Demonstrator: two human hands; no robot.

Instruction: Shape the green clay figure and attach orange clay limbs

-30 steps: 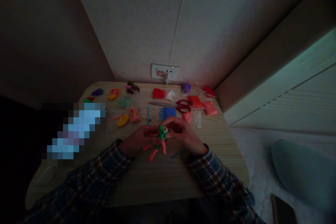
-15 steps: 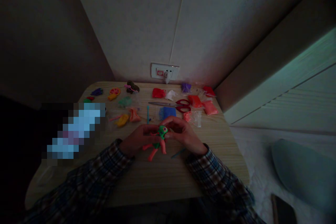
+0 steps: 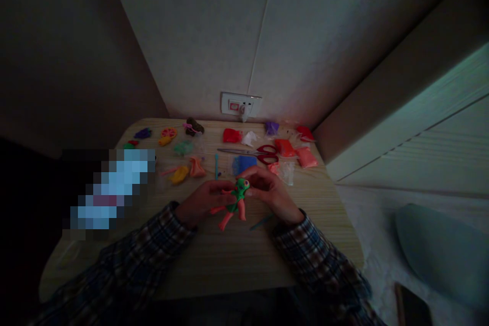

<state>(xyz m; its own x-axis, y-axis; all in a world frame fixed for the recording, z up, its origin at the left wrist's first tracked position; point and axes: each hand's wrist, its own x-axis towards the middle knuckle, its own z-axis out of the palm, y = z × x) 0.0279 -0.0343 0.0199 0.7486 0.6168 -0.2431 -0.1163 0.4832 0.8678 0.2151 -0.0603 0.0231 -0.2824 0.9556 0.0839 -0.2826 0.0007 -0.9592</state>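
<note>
A small green clay figure (image 3: 233,207) with orange-pink limbs hangs tilted above the table between my two hands. My left hand (image 3: 202,200) is closed on its body from the left side. From the right, my right hand (image 3: 273,194) pinches at its green head, which has pinkish round eye spots. Below my right hand lies a thin blue modelling tool (image 3: 262,222). Just beyond my hands is a blue clay packet (image 3: 247,163). Some fingertips are hidden behind the figure.
Red-handled scissors (image 3: 267,153) lie behind the blue packet. Orange clay (image 3: 284,147) and pink clay (image 3: 306,157) bags sit at the right; yellow clay (image 3: 179,174) is at the left. A pixelated bright object (image 3: 114,188) occupies the table's left side. A wall socket (image 3: 240,104) is behind.
The clay figure has turned slightly and its head has risen a little, shifting right in view. Both hands still hold it, and the view has moved slightly.
</note>
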